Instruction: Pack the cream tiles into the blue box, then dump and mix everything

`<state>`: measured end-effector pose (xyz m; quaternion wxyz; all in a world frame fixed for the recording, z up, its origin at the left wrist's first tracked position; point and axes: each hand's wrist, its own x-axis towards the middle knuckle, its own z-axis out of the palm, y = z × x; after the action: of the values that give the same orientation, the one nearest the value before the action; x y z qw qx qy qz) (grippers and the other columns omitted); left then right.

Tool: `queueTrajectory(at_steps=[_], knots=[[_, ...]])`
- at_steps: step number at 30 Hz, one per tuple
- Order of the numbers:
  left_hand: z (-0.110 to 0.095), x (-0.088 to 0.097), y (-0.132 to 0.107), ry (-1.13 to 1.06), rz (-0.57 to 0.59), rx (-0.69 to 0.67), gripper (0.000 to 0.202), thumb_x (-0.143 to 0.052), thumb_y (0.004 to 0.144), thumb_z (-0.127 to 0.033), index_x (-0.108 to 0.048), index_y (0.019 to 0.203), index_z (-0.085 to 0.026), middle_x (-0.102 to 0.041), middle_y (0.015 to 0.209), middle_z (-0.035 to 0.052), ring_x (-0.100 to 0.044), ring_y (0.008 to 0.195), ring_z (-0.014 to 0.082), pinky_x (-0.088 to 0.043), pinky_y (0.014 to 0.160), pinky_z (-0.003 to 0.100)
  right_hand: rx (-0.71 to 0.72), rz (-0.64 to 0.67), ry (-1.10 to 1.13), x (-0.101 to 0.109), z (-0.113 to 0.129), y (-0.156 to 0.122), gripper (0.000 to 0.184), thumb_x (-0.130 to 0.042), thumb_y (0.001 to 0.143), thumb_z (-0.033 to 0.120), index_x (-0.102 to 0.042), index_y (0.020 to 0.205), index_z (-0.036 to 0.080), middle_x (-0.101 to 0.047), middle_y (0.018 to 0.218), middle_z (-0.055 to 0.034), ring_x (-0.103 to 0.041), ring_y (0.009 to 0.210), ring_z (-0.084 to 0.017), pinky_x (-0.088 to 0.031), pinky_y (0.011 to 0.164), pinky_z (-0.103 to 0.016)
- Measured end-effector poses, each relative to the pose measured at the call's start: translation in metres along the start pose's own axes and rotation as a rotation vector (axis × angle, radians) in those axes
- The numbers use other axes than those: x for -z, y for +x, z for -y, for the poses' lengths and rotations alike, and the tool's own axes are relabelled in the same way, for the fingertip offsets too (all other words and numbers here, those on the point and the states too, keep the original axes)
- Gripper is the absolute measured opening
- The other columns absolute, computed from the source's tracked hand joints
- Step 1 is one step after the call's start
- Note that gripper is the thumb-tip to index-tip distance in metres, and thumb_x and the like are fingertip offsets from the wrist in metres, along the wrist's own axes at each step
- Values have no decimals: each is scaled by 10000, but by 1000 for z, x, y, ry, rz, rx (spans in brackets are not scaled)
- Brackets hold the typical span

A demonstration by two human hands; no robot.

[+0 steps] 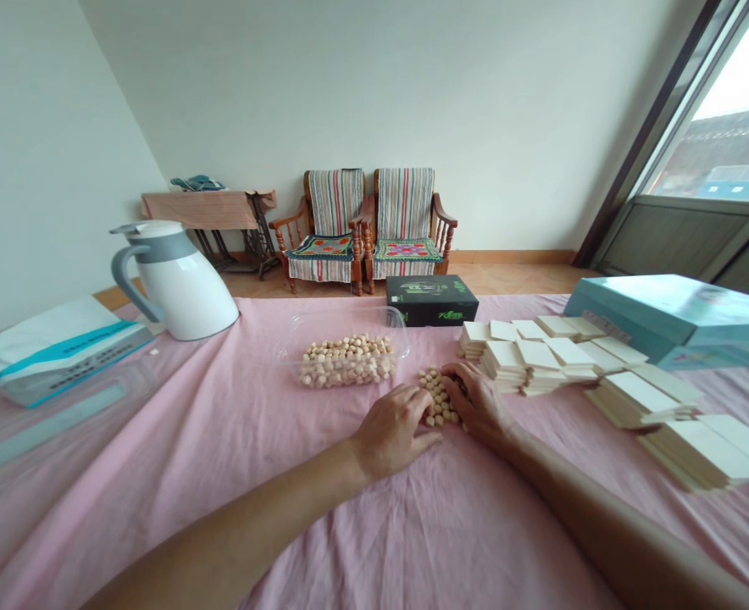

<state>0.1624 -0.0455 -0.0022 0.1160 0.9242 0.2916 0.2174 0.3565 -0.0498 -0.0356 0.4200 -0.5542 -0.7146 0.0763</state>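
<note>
A small heap of pale round pellets (439, 396) lies on the pink tablecloth (235, 474) in front of me. My left hand (392, 430) rests on the cloth at the heap's left side, fingers curled against the pellets. My right hand (479, 405) cups the heap from the right, fingers bent around it. Both hands touch the pellets and enclose them between them. Just behind sits a clear plastic tray (346, 349) holding many more of the same pellets.
Stacks of cream cards (609, 373) spread to the right, below a teal box (679, 318). A black box (431, 300) sits behind the tray. A white jug (174, 280) and a white-blue packet (57, 347) stand at left. Two wooden chairs (365, 229) are beyond.
</note>
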Motion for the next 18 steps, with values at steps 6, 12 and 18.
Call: queueTrajectory(at_steps=[6, 12, 18], knots=[[-5, -3, -2, 49, -44, -55, 132, -575, 770, -91, -499, 815, -188, -584, 856, 26, -558, 837, 180, -462, 734, 291, 7, -7, 0, 0, 1, 0, 169, -432, 917, 278, -579, 917, 193, -619, 916, -74, -561, 876, -204, -451, 808, -351], [-1, 42, 7, 181, -337, -127, 105, -462, 856, -115, -544, 872, -178, -587, 856, 54, -555, 852, 183, -464, 770, 311, -15, -1, 0, 1, 3, 0, 181, -432, 921, 290, -582, 912, 190, -625, 926, -75, -561, 881, -205, -450, 804, -352], [16, 84, 13, 362, -637, -30, 130, -523, 848, -133, -567, 965, -171, -621, 996, 83, -546, 967, 235, -443, 858, 391, -26, 4, -4, 0, 3, 0, 185, -435, 918, 291, -588, 922, 189, -628, 927, -76, -568, 871, -203, -454, 789, -348]])
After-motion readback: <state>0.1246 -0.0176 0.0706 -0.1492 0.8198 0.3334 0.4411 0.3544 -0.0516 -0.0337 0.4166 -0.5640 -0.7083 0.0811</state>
